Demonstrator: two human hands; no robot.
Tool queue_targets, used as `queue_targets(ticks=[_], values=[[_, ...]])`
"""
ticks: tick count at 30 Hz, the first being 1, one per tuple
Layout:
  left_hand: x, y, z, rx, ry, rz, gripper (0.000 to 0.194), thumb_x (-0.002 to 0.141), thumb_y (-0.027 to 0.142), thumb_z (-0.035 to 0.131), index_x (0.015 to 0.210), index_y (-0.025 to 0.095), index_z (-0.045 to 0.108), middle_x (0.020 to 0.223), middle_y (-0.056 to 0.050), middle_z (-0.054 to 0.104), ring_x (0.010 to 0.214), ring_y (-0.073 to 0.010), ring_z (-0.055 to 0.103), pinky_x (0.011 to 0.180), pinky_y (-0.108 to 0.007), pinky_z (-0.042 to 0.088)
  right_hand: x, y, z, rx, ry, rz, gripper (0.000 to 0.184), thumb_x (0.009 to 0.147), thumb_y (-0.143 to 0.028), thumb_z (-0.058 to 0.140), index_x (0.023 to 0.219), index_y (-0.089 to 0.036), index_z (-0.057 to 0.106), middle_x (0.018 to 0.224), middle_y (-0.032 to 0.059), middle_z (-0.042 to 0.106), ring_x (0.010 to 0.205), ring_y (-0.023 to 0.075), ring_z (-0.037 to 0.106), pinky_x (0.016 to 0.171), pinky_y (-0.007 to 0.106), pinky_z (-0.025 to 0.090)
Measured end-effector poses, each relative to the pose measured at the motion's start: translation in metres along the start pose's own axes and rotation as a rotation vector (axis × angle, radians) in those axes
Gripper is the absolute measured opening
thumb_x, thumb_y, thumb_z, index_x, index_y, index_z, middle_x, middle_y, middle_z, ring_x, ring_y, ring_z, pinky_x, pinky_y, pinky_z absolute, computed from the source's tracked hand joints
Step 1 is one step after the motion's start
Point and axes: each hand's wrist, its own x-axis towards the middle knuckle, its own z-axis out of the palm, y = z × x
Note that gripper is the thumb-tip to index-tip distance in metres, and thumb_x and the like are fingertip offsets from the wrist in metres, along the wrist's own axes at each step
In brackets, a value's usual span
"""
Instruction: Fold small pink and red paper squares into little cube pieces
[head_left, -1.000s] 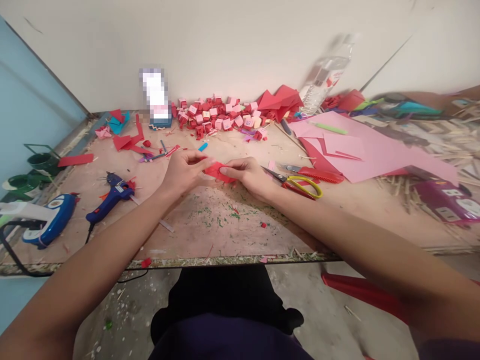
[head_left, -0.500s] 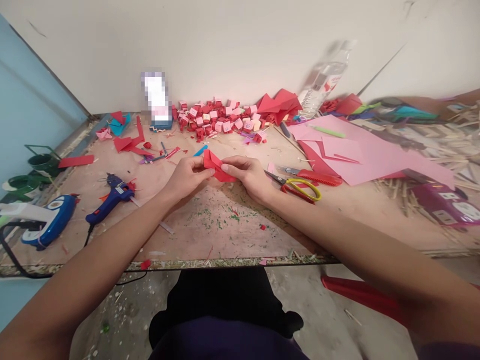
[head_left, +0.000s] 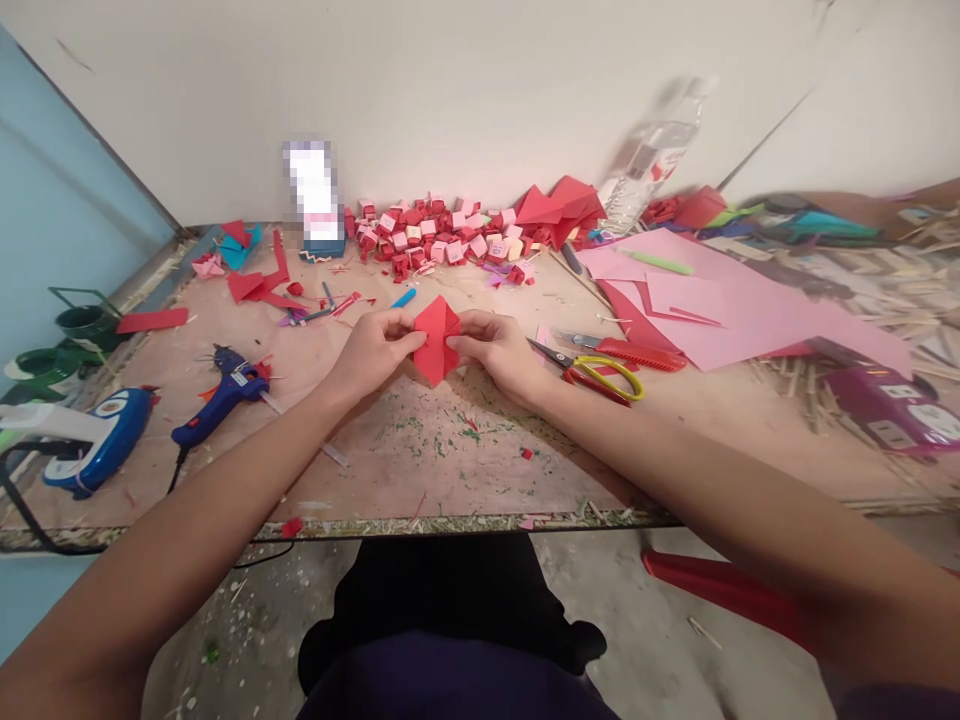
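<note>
A folded piece of red paper (head_left: 436, 345), now a six-sided shape with pointed top and bottom, is held up between my two hands above the work table (head_left: 375, 480). My left hand (head_left: 384, 345) pinches its left edge between thumb and fingers. On the opposite edge my right hand (head_left: 491, 348) grips it the same way. Just right of my right hand lie yellow-handled scissors (head_left: 604, 375) and a red-handled cutter (head_left: 637, 353). Behind the paper is a small blue stick (head_left: 403, 299). Green and red paper bits are scattered in front of my hands.
Many small pink and red paper cubes (head_left: 435, 235) are heaped along the wall beside a lit phone (head_left: 313, 190). A blue glue gun (head_left: 225, 395) lies left. To the right are pink paper sheets (head_left: 750, 300), a plastic bottle (head_left: 652, 160), wooden sticks (head_left: 907, 290) and a purple box (head_left: 892, 405).
The red paper has been turned and opened out, from a narrow slanting fold to a broader upright six-sided face. Both hands keep hold of it and have barely shifted.
</note>
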Motion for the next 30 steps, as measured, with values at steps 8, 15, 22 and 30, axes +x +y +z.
queue_targets(ticks=[8,15,22,30], values=[[-0.0021,0.0004,0.0025,-0.029,0.004,0.059,0.014,0.086,0.032,0.076,0.083,0.019,0.078,0.091,-0.006,0.082,0.089,-0.0264,0.078,0.084,-0.041,0.064,-0.0018,-0.0048,0.0014,-0.063,-0.058,0.011,0.021,0.080,-0.033,0.086,0.094,-0.016,0.084,0.086,0.0049,0.080,0.071,0.0162,0.068,0.067,0.029,0.056],[-0.0031,0.0015,0.0025,0.026,-0.003,0.063,0.021,0.080,0.038,0.080,0.075,0.019,0.071,0.083,-0.007,0.080,0.078,-0.0214,0.072,0.073,-0.034,0.059,-0.0024,-0.0026,0.0020,-0.105,-0.030,0.000,0.021,0.081,-0.036,0.086,0.091,-0.017,0.084,0.088,0.0048,0.081,0.071,0.0167,0.069,0.065,0.029,0.056],[-0.0050,0.0002,0.0059,0.063,0.020,0.093,0.020,0.079,0.034,0.075,0.074,0.021,0.061,0.076,-0.002,0.073,0.068,-0.0151,0.064,0.068,-0.030,0.052,-0.0027,-0.0042,0.0024,-0.154,-0.039,0.006,0.021,0.084,-0.037,0.084,0.087,-0.016,0.083,0.079,0.0051,0.079,0.065,0.0162,0.068,0.064,0.030,0.057],[-0.0062,0.0037,0.0082,0.004,-0.043,0.096,0.022,0.083,0.041,0.075,0.078,0.021,0.068,0.083,-0.003,0.073,0.077,-0.0189,0.068,0.072,-0.033,0.058,-0.0024,-0.0047,0.0045,-0.131,0.013,-0.009,0.026,0.081,-0.041,0.088,0.076,-0.017,0.080,0.075,0.0036,0.076,0.065,0.0152,0.067,0.064,0.028,0.058]])
